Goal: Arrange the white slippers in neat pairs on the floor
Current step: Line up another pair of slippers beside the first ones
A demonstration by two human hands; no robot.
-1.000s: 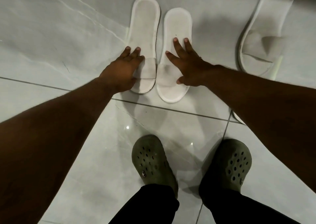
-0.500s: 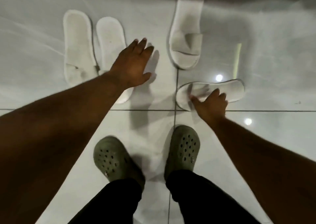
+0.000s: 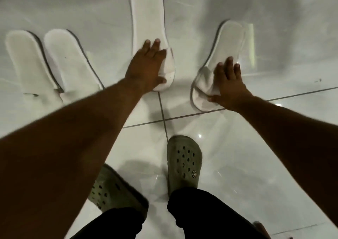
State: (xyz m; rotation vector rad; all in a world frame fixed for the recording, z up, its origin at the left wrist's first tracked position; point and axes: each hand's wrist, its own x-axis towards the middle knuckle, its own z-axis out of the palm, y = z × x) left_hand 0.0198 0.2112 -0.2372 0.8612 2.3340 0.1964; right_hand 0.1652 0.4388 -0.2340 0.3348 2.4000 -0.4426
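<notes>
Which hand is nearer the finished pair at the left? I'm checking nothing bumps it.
Left. The left hand rests on the middle slipper, just right of the pair; the right hand presses the far-right slipper.

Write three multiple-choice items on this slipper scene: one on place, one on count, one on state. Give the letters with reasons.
1. Where does the finished pair lie?
A. left of both hands
B. between the hands
C. behind the clogs

2. How many white slippers show?
A. two
B. four
C. six

3. How do the two slippers under the hands lie?
A. stacked
B. touching side by side
C. apart, with bare floor between

Key:
1 A: the pair sits at the far left.
2 B: the pair, plus one under the left hand and one under the right hand.
3 C: the middle slipper and right slipper are separated by floor tile.
</notes>
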